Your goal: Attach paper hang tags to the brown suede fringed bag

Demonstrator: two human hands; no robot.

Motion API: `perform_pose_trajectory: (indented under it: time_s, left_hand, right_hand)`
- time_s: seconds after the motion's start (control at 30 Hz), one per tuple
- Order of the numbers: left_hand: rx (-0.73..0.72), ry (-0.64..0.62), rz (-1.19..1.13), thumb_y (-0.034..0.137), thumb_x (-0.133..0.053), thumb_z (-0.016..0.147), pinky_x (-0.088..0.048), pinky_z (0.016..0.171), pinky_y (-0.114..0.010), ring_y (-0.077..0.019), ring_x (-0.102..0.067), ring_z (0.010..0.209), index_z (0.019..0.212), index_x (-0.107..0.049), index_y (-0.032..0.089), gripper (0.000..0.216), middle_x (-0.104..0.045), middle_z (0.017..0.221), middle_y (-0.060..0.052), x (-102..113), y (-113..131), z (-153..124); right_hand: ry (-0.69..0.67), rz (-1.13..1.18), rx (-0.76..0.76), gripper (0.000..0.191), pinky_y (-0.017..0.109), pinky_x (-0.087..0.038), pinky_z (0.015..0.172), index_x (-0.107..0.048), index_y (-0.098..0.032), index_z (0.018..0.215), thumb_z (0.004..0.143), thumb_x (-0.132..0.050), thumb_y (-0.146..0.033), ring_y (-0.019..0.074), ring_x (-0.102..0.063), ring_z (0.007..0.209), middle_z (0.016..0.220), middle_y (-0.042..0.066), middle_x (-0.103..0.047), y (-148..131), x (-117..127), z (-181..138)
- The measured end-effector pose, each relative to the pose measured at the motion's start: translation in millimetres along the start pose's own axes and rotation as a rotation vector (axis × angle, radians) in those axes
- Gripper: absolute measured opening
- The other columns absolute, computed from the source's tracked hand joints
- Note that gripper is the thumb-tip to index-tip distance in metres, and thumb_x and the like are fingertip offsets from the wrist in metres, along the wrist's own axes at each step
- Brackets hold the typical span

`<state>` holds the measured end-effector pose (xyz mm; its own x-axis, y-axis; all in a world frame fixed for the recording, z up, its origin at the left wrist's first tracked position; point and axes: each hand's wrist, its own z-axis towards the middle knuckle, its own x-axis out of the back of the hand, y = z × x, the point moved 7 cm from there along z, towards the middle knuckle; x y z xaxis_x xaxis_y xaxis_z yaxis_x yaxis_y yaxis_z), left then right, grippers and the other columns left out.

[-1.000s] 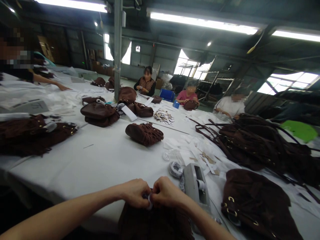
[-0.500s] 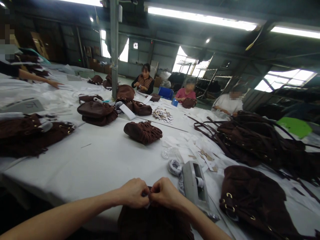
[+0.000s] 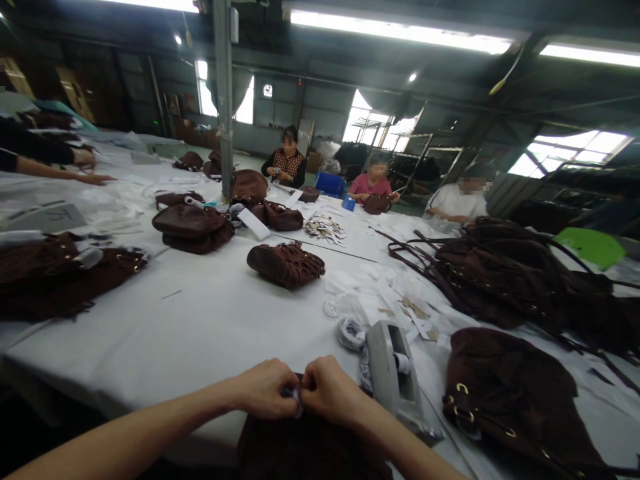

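Observation:
A dark brown bag (image 3: 310,447) is at the table's near edge, right in front of me and partly cut off by the bottom of the view. Over its top, my left hand (image 3: 270,389) and my right hand (image 3: 330,393) meet with fingers pinched. Between them shows a small strip of pale, thin wrapping (image 3: 299,402). Both hands are closed on it; the fingertips cover what lies beneath. A grey tape dispenser (image 3: 395,373) stands just right of my right hand, with a plastic-wrapped roll (image 3: 351,333) beside it.
A fringed brown bag (image 3: 285,265) lies mid-table. More brown bags are heaped at left (image 3: 70,273) and right (image 3: 520,287), and one bag (image 3: 515,400) lies near right. Paper tags (image 3: 324,229) form a pile. Several people sit or reach around the table; a metal post (image 3: 225,100) rises behind.
My hands stay pinched at nearly the same spot, with slightly more pale wrapping showing. At far left, a co-worker's arms have shifted over the table. The view has moved slightly.

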<state>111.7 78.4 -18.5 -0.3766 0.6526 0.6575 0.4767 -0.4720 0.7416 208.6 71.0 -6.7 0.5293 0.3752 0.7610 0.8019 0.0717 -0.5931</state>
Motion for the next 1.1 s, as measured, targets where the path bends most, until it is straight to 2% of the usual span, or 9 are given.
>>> perform_pose_trajectory:
  time_s: [0.2,0.33,0.43,0.63,0.83,0.9,1.0,1.03,1.1]
  left_hand:
    - [0.039,0.145,-0.031,0.02,-0.049,0.068,-0.031,0.053,-0.024,-0.0125,-0.048,0.054,0.061,-0.058,0.017,0.012,-0.06,0.057,0.0,7.4,-3.6,3.5]
    - [0.166,0.219,-0.143,0.027,-0.039,0.078,-0.035,0.047,-0.023,-0.0144,-0.052,0.048,0.062,-0.05,0.018,0.021,-0.053,0.049,0.0,11.6,-27.1,10.4]
    - [0.223,0.17,-0.289,0.036,-0.03,0.085,-0.035,0.037,-0.02,-0.0155,-0.054,0.039,0.064,-0.045,0.02,0.03,-0.046,0.041,0.003,9.9,-42.7,15.1]
    - [0.204,0.128,-0.535,0.057,-0.039,0.082,-0.04,0.036,-0.02,-0.0157,-0.057,0.04,0.075,-0.045,0.019,0.038,-0.048,0.045,0.005,10.7,-44.1,17.2]
    - [0.24,0.152,-0.751,0.07,-0.045,0.074,-0.043,0.04,-0.02,-0.0154,-0.06,0.046,0.078,-0.048,0.017,0.053,-0.045,0.047,0.007,14.1,-44.8,16.3]
    - [0.251,0.18,-0.802,0.072,-0.047,0.071,-0.042,0.04,-0.018,-0.0148,-0.061,0.047,0.074,-0.046,0.017,0.055,-0.041,0.048,0.008,15.4,-48.8,15.9]
    - [0.258,0.195,-0.848,0.073,-0.051,0.069,-0.041,0.04,-0.018,-0.0148,-0.061,0.048,0.07,-0.045,0.017,0.056,-0.041,0.049,0.008,14.6,-52.6,15.5]
    - [0.259,0.194,-0.857,0.073,-0.052,0.068,-0.042,0.04,-0.018,-0.0148,-0.061,0.047,0.071,-0.046,0.017,0.057,-0.041,0.049,0.008,13.7,-52.7,15.5]
    - [0.263,0.187,-0.87,0.073,-0.054,0.067,-0.042,0.04,-0.018,-0.0149,-0.06,0.046,0.073,-0.05,0.016,0.058,-0.042,0.048,0.008,11.5,-51.2,15.6]
  right_hand:
    - [0.176,-0.38,0.119,0.02,0.026,-0.037,0.059,-0.068,-0.012,0.081,0.079,-0.048,-0.008,0.0195,-0.064,0.072,0.079,0.01,-0.071,-10.6,-3.8,-15.1]
    - [0.215,-0.491,0.224,0.024,0.03,-0.036,0.061,-0.066,-0.013,0.082,0.082,-0.043,-0.005,0.0225,-0.064,0.072,0.08,0.012,-0.069,-21.4,-6.0,-29.7]
    - [0.321,-0.35,0.214,0.021,0.028,-0.036,0.059,-0.063,-0.016,0.078,0.085,-0.044,-0.01,0.019,-0.062,0.067,0.073,0.007,-0.067,-20.5,5.1,-36.3]
    - [0.407,0.102,0.055,0.03,0.024,-0.035,0.054,-0.056,-0.019,0.063,0.089,-0.044,-0.025,0.0138,-0.057,0.053,0.056,0.001,-0.061,2.3,32.0,-37.3]
    - [0.444,0.191,-0.114,0.03,0.026,-0.041,0.056,-0.06,-0.017,0.066,0.089,-0.044,-0.029,0.0172,-0.061,0.053,0.055,0.003,-0.061,39.2,48.5,-38.7]
    - [0.479,0.075,-0.148,0.026,0.031,-0.046,0.063,-0.065,-0.012,0.089,0.088,-0.042,-0.023,0.0218,-0.064,0.063,0.068,0.008,-0.067,51.2,53.6,-40.0]
    - [0.671,-0.136,-0.102,0.043,0.043,-0.046,0.084,-0.05,-0.009,0.126,0.084,-0.046,-0.018,0.031,-0.06,0.1,0.112,0.019,-0.062,47.4,66.7,-46.9]
    - [0.732,-0.158,-0.055,0.045,0.045,-0.044,0.089,-0.049,-0.011,0.128,0.084,-0.048,-0.02,0.0313,-0.056,0.107,0.119,0.019,-0.058,39.3,69.0,-49.0]
    - [0.754,-0.105,0.055,0.034,0.041,-0.044,0.09,-0.057,-0.017,0.119,0.086,-0.051,-0.025,0.0273,-0.056,0.105,0.114,0.014,-0.059,18.0,65.7,-47.0]
